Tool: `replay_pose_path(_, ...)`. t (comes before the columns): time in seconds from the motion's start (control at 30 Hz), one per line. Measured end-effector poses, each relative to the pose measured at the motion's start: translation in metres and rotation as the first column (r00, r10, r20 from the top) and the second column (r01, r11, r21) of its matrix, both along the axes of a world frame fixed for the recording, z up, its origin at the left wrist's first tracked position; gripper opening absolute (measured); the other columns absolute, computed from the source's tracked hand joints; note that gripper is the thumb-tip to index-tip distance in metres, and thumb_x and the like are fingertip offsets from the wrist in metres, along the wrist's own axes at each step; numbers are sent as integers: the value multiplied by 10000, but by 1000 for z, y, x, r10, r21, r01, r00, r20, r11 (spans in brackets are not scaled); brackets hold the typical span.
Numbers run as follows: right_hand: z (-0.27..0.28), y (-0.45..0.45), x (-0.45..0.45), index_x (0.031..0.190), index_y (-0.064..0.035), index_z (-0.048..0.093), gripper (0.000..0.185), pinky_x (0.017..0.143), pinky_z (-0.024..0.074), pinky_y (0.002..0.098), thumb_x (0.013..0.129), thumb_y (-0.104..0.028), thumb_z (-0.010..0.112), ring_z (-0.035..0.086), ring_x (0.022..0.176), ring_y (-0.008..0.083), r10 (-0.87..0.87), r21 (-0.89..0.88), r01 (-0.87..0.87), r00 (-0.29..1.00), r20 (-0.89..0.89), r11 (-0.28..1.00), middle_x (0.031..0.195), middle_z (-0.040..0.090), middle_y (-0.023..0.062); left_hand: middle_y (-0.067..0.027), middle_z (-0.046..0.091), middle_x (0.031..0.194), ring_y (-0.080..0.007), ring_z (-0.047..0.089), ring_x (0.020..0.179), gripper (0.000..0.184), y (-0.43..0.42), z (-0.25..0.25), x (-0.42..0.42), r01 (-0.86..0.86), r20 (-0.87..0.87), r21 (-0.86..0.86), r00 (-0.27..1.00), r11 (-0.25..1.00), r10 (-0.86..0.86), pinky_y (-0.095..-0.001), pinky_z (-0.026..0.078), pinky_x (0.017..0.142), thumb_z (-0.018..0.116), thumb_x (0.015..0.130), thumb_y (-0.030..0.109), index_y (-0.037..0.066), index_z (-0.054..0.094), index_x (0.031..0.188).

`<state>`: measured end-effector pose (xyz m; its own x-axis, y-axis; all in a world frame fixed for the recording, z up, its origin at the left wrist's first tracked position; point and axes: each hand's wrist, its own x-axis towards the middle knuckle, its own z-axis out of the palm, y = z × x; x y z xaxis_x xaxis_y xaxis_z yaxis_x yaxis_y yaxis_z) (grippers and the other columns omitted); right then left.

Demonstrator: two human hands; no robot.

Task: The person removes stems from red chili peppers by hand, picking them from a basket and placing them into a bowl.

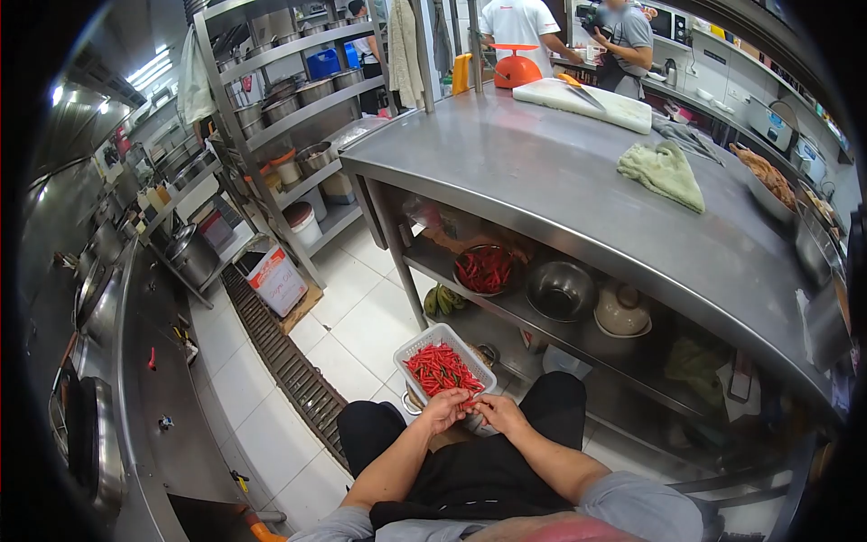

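Note:
A white plastic basket [408, 349] stands between my knees, heaped with thin red chili peppers [442, 366], a few of them green. Over its near edge my left hand [444, 412] is closed, fingertips pinched on a red chili pepper [467, 404]. Close beside it, my right hand [500, 414] has its fingers closed at the same pepper, the fingertips of both hands almost meeting. The pepper is partly hidden by my fingers.
On the shelf under the steel table [433, 149] sit a bowl of red chilies [483, 269], a metal bowl [561, 291] and a lidded pot [622, 312]. A knife [582, 91] lies on the white cutting board [596, 107]. A floor drain [280, 339] runs left. Several people stand behind.

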<state>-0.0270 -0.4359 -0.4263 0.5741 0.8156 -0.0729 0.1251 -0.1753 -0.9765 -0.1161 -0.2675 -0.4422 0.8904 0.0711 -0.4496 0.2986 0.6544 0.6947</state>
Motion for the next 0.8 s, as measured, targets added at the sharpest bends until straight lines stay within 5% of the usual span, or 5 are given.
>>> replay_pose_path(0.2,6,0,2,953,16,651,201,499,472,254,936,-143,530,591,525,100,-13,-83,10,1000,-28,997,712,644,35,-62,637,867,-152,610,718,107,4,7,-1,-128,81,-121,987,984,138,-262,453,578,549,915,130,73,580,1000)
replay_pose_path(0.37,0,1,2,892,6,651,226,495,490,293,931,-168,511,613,515,133,8,-249,-12,1000,-18,969,676,641,53,-15,602,801,-97,565,642,116,-4,15,-1,35,47,149,998,988,-42,-203,405,518,598,900,127,70,591,1001)
replay_pose_path(0.53,11,-1,-2,923,-13,664,202,526,501,337,918,-172,540,636,549,196,85,-309,-46,990,115,950,694,658,91,-2,588,754,-69,547,615,111,-4,1,1,0,16,143,1000,990,-3,-184,386,481,625,902,157,66,612,963)
replay_pose_path(0.63,13,-3,-6,955,-32,670,198,682,526,419,882,-180,561,659,732,339,140,-176,-61,866,481,983,806,677,159,-6,586,735,-69,545,608,100,1,-2,1,6,-17,100,1000,995,-5,-179,382,481,630,901,163,68,614,931)
replay_pose_path(0.8,-10,1,-8,1027,-71,679,214,698,515,414,871,-182,582,645,762,339,134,-42,-134,820,556,990,836,669,164,-26,592,736,-104,556,627,101,6,13,0,1,-96,82,995,997,7,-205,402,521,609,903,168,78,587,862)
